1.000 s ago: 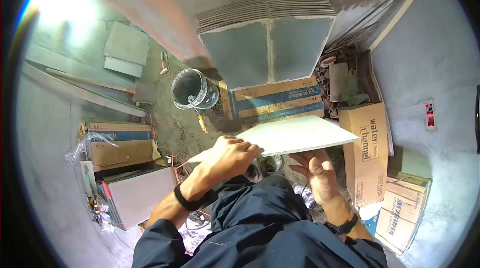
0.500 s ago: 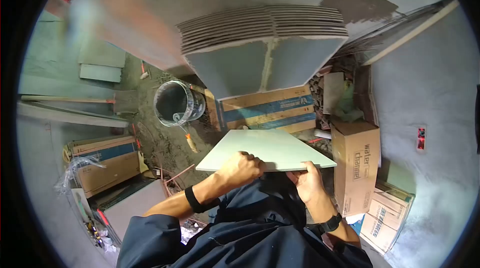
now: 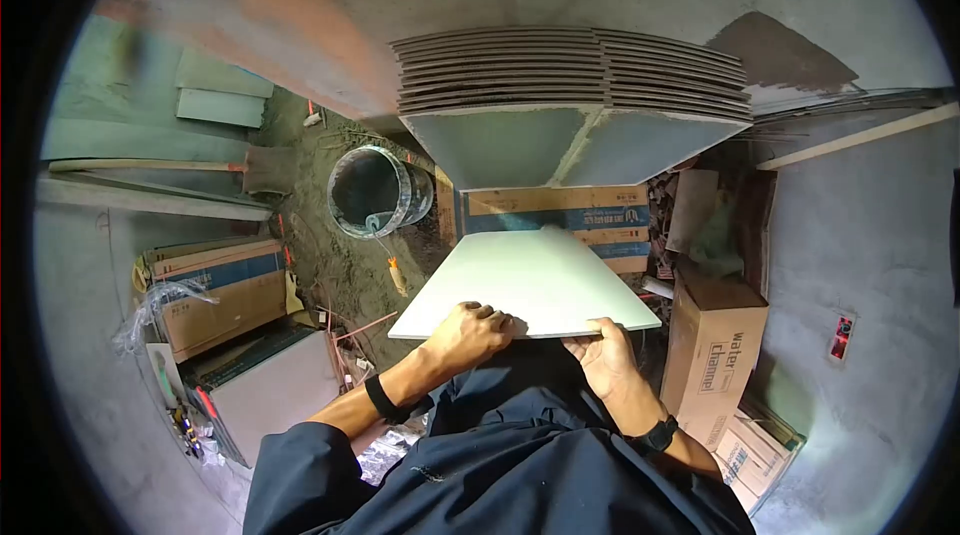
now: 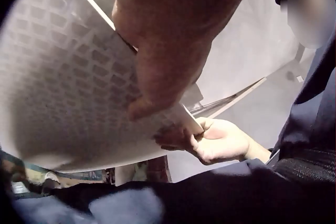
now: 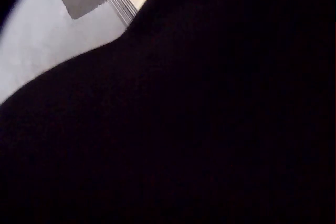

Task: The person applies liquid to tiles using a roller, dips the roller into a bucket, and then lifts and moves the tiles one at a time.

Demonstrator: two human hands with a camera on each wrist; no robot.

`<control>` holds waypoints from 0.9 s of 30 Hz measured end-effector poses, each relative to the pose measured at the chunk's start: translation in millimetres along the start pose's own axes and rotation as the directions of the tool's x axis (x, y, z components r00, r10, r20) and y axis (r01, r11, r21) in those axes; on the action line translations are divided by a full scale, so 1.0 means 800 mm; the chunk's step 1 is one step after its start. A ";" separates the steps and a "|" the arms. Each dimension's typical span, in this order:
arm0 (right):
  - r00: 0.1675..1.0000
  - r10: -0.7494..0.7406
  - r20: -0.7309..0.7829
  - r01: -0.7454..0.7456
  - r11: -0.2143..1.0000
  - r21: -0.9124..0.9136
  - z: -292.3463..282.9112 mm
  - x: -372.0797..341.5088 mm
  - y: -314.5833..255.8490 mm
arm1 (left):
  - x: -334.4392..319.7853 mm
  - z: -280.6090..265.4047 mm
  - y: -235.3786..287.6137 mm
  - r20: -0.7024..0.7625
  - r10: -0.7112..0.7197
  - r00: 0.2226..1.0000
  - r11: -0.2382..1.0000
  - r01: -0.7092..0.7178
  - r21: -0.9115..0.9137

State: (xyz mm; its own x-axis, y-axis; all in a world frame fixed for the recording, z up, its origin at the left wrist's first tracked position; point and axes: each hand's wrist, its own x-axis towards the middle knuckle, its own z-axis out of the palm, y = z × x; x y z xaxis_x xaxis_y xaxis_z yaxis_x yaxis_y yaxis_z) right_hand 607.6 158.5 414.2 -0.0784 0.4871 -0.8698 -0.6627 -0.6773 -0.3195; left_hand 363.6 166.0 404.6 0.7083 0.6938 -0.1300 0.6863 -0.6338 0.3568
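Observation:
A pale square tile [image 3: 525, 280] is held out flat in front of the body, its glossy face upward. My left hand [image 3: 468, 337] grips its near edge, knuckles on top; in the left wrist view the thumb presses the tile's grid-patterned back [image 4: 79, 82]. On the right, my other hand [image 3: 608, 360] holds the same edge near the corner, thumb above and fingers beneath. Beyond the tile stand two grey slabs [image 3: 510, 150] side by side, with rows of layered edges [image 3: 500, 70] above them. Dark cloth or shadow covers most of the right wrist view.
A mortar-smeared bucket [image 3: 365, 190] with a yellow-handled tool [image 3: 398, 277] stands on the dirty floor at left. Cardboard boxes stand at left [image 3: 225, 300] and right [image 3: 715, 355]. Flat cardboard [image 3: 560, 200] lies below the slabs. A shovel [image 3: 265, 170] lies at far left.
The tile has swung from a slant to nearly level and square in front of the body. My right hand has moved from below the tile to a hold on its near edge.

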 end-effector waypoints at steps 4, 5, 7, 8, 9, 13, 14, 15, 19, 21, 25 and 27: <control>0.999 0.025 0.038 -0.025 1.000 -0.007 0.005 0.037 -0.021 | 0.029 0.006 -0.025 -0.037 -0.020 0.999 0.999 0.019 -0.027; 0.998 0.023 0.062 -0.022 1.000 -0.012 0.007 0.047 -0.028 | 0.039 0.005 -0.031 -0.005 -0.024 1.000 1.000 0.023 -0.016; 0.995 0.030 0.093 -0.030 1.000 0.000 0.006 0.071 -0.040 | 0.059 0.008 -0.041 -0.003 -0.061 0.998 0.998 0.061 -0.022; 0.995 0.038 0.091 -0.039 0.999 0.011 0.006 0.082 -0.044 | 0.066 0.016 -0.048 -0.021 -0.064 0.998 0.998 0.064 -0.016; 0.995 0.044 0.089 -0.046 0.999 0.022 0.005 0.094 -0.046 | 0.073 0.019 -0.054 -0.008 -0.061 0.998 0.998 0.060 -0.014; 0.987 0.100 0.125 -0.107 0.993 0.053 0.006 0.134 -0.065 | 0.099 0.028 -0.076 -0.031 -0.066 0.997 0.997 0.067 0.037; 0.986 0.106 0.132 -0.115 0.992 0.061 0.008 0.145 -0.066 | 0.101 0.035 -0.085 -0.061 -0.059 0.996 0.996 0.062 0.062; 0.985 0.109 0.130 -0.117 0.991 0.060 0.013 0.148 -0.068 | 0.102 0.037 -0.090 -0.059 -0.060 0.996 0.996 0.064 0.060; 0.978 0.159 0.136 -0.165 0.985 0.039 0.031 0.161 -0.069 | 0.100 0.042 -0.118 -0.031 -0.057 0.998 0.997 0.058 0.043; 0.971 0.185 0.152 -0.186 0.983 -0.006 0.038 0.158 -0.068 | 0.096 0.026 -0.122 -0.015 -0.050 0.999 0.999 0.050 0.005; 0.970 0.192 0.150 -0.189 0.981 -0.031 0.058 0.148 -0.063 | 0.077 0.031 -0.131 -0.005 -0.066 0.998 0.996 0.067 0.061; 0.965 0.202 0.165 -0.196 0.979 -0.052 0.059 0.151 -0.057 | 0.066 0.045 -0.138 0.020 -0.060 0.998 0.997 0.059 0.052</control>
State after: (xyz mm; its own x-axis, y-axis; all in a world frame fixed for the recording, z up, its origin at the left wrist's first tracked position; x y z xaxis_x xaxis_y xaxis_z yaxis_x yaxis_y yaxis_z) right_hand 593.2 274.1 340.9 -0.3323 0.4241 -0.8424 -0.5945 -0.7876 -0.1620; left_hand 330.9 260.1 325.4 0.6687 0.7238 -0.1702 0.7348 -0.6083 0.3000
